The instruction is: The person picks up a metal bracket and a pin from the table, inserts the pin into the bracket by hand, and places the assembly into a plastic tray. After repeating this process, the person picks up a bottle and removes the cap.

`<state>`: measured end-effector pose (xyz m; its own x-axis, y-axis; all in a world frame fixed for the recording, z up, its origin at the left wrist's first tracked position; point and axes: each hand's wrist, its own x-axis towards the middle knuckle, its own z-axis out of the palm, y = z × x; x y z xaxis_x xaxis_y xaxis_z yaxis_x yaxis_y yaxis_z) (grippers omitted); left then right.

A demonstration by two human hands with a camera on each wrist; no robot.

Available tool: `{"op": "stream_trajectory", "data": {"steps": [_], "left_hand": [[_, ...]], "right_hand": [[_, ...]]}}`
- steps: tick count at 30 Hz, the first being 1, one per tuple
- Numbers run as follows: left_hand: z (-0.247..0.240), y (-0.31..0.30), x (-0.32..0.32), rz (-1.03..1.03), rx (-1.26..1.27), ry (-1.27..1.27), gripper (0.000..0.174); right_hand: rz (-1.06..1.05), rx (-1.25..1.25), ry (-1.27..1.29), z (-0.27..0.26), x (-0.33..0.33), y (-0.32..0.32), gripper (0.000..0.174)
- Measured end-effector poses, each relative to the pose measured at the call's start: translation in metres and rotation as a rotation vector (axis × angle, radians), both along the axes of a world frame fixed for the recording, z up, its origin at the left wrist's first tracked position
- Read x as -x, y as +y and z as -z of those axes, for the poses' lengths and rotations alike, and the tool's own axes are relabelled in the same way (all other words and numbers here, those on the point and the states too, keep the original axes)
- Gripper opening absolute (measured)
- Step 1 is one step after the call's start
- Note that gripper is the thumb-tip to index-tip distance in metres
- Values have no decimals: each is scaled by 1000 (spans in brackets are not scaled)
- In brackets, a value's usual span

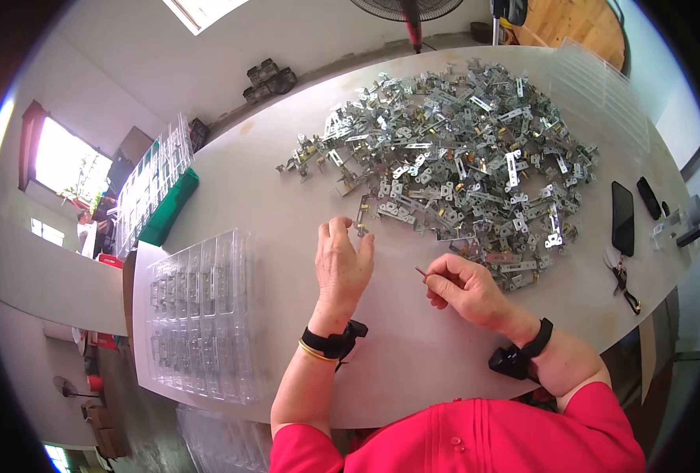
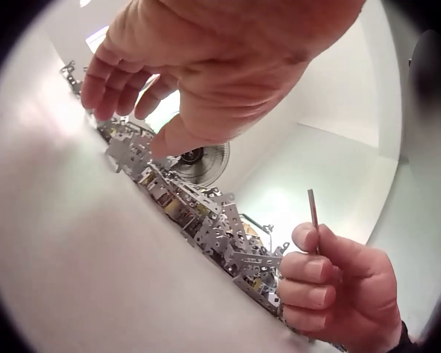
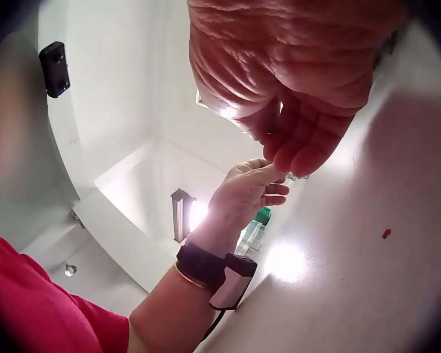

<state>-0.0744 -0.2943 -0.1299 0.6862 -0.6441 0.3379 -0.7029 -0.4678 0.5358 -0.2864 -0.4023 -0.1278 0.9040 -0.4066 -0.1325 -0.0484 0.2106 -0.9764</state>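
My left hand [image 1: 342, 264] hovers over the white table [image 1: 271, 197], fingers relaxed and reaching to a small metal bracket [image 1: 362, 228] at the near edge of the pile of metal brackets [image 1: 452, 158]. From the left wrist view the left hand [image 2: 198, 66] shows nothing between its fingers. My right hand [image 1: 466, 290] pinches a thin dark pin [image 1: 421, 273] between thumb and forefinger; that pin [image 2: 313, 217] stands upright in the right hand [image 2: 338, 287]. The pile [image 2: 206, 213] lies just behind both hands. The right wrist view shows the right hand's [image 3: 301, 95] curled fingers close up and the left hand [image 3: 246, 195] beyond.
A clear plastic compartment tray [image 1: 200, 315] lies at the left, with a stack of trays [image 1: 157, 177] behind it. More clear trays [image 1: 602, 79] sit at the far right. A black phone [image 1: 622, 217] and a second dark device [image 1: 648, 197] lie right of the pile.
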Motion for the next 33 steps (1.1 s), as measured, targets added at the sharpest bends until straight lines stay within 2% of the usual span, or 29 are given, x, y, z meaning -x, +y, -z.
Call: {"op": "stream_trajectory", "data": {"steps": [1, 3, 6, 13, 19, 22, 25, 27, 31, 33], "left_hand": [[2, -1, -2, -4, 7, 2, 36], [-1, -2, -2, 13, 19, 181, 41], [-5, -3, -4, 31, 4, 222, 43], [9, -1, -18, 140, -2, 215, 39], [-1, 6, -9, 161, -76, 281, 33], [-7, 12, 6, 247, -49, 260, 30], [-13, 16, 20, 285, -42, 344, 30], [-14, 19, 26, 247, 29, 632, 29], [-17, 27, 41, 279, 90, 728, 28], [-16, 29, 46, 431, 205, 692, 29]], "right_hand": [[-4, 7, 2, 0, 0, 0, 10], [-13, 14, 35, -1, -1, 1, 11], [-19, 25, 80, -2, -1, 2, 11], [-40, 37, 97, 2, -2, 0, 12], [-45, 28, 107, 1, -1, 1, 13], [-49, 42, 94, 0, -1, 0, 13], [-21, 0, 51, -2, -1, 0, 12], [29, -22, -32, -2, 0, 0, 12], [41, 6, -111, 5, 1, -3, 13], [140, 57, -196, 2, -2, -1, 12]]}}
